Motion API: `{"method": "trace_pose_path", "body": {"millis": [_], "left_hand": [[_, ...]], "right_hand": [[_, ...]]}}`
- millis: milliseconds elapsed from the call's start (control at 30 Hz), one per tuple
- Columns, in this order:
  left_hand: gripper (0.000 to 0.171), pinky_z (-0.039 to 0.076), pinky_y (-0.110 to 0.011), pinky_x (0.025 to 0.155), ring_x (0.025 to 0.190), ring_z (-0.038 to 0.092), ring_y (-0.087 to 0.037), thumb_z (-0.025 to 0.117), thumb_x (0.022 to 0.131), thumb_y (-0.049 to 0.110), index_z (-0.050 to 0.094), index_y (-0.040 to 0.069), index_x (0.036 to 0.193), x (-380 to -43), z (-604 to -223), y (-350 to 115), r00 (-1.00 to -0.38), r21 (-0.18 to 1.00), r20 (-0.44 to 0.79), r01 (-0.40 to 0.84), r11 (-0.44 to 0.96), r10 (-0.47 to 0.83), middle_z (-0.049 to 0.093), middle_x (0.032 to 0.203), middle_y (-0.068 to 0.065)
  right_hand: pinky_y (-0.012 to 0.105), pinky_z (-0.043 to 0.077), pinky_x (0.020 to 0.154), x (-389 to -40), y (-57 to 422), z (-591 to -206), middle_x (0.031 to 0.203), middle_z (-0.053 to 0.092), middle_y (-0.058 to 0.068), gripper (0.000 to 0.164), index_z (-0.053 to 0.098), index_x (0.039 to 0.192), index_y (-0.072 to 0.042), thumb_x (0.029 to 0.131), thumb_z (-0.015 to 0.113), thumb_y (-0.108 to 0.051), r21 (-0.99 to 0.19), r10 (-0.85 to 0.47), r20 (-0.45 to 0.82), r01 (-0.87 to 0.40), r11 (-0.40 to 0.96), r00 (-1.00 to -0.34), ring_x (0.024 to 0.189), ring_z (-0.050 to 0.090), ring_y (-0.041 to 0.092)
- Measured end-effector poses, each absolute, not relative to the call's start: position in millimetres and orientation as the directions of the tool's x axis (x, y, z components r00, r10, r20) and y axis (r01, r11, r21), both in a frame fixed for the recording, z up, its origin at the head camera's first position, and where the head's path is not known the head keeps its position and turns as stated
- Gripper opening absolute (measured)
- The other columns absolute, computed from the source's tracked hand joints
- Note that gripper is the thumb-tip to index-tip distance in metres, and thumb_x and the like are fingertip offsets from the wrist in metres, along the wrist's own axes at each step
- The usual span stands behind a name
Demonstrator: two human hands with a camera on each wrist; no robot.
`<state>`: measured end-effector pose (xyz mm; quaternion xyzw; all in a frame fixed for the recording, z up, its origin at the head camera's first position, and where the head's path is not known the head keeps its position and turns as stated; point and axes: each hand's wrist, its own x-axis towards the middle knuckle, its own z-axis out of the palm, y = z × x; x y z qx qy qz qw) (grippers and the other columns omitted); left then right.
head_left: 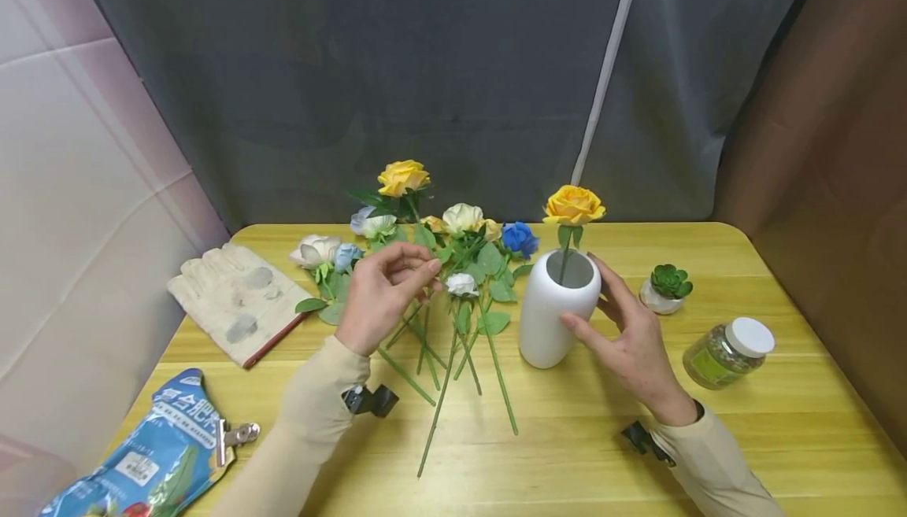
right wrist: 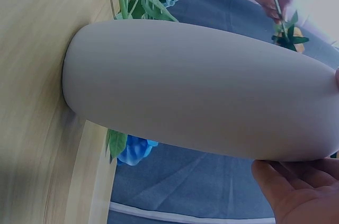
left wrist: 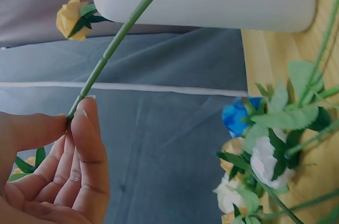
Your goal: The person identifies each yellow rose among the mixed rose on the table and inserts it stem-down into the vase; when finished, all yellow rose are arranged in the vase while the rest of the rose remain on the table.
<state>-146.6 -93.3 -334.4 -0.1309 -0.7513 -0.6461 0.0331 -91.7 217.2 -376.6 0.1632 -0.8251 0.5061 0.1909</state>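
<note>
My left hand (head_left: pixel 388 290) pinches a green stem (left wrist: pixel 114 44) between thumb and fingertips. A yellow rose (head_left: pixel 404 178) tops this stem, above and behind the hand. My right hand (head_left: pixel 633 344) holds a white vase (head_left: pixel 549 328) near its rim, thumb in front and fingers round the far right side. The vase stands upright on the table, with another yellow rose (head_left: pixel 574 205) upright in its mouth. Between the hands lie several loose flowers, among them a blue rose (head_left: pixel 520 239), a cream rose (head_left: pixel 463 218) and a small white rose (head_left: pixel 462 285).
Work gloves (head_left: pixel 237 300) lie at the left, behind a clipped blue bag (head_left: pixel 156 454). On the right stand a small potted succulent (head_left: pixel 668 287) and a white-lidded jar (head_left: pixel 728 352). Loose stems point toward the front of the wooden table (head_left: pixel 538 462); a dark curtain (head_left: pixel 368 68) hangs behind.
</note>
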Motion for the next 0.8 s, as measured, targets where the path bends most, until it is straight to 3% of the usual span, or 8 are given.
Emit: {"method": "trace_pose_path", "body": {"millis": [133, 367, 800], "left_hand": [[0.018, 0.061, -0.034, 0.06, 0.07, 0.074, -0.014, 0.071, 0.097, 0.01, 0.067, -0.002, 0.11, -147.7, -329.0, -85.9, -0.955, 0.958, 0.258, 0.272, 0.087, 0.149, 0.074, 0.091, -0.012], [0.013, 0.061, -0.036, 0.061, 0.074, 0.075, -0.016, 0.067, 0.1, 0.007, 0.061, -0.002, 0.107, -149.0, -319.4, -71.8, -0.944, 0.952, 0.307, 0.307, -0.02, 0.122, 0.072, 0.094, -0.02], [0.01, 0.064, -0.041, 0.069, 0.083, 0.078, -0.024, 0.063, 0.102, 0.005, 0.058, -0.003, 0.104, -150.8, -308.0, -62.1, -0.917, 0.92, 0.382, 0.365, -0.144, 0.116, 0.069, 0.096, -0.021]], "right_hand": [[0.013, 0.046, 0.105, -91.6, 217.3, -376.6, 0.153, 0.052, 0.015, 0.08, 0.041, 0.157, -0.014, 0.088, 0.078, 0.002, -0.773, -0.076, 0.481, -0.463, 0.433, -0.874, 0.136, 0.054, 0.035], [0.014, 0.046, 0.105, -91.6, 217.1, -376.9, 0.153, 0.052, 0.014, 0.08, 0.041, 0.157, -0.014, 0.088, 0.078, 0.001, -0.771, -0.077, 0.486, -0.469, 0.432, -0.871, 0.136, 0.054, 0.034], [0.014, 0.046, 0.105, -92.1, 217.3, -377.5, 0.152, 0.053, 0.015, 0.08, 0.041, 0.157, -0.013, 0.087, 0.078, 0.002, -0.756, -0.082, 0.5, -0.481, 0.444, -0.862, 0.135, 0.055, 0.035]]}}
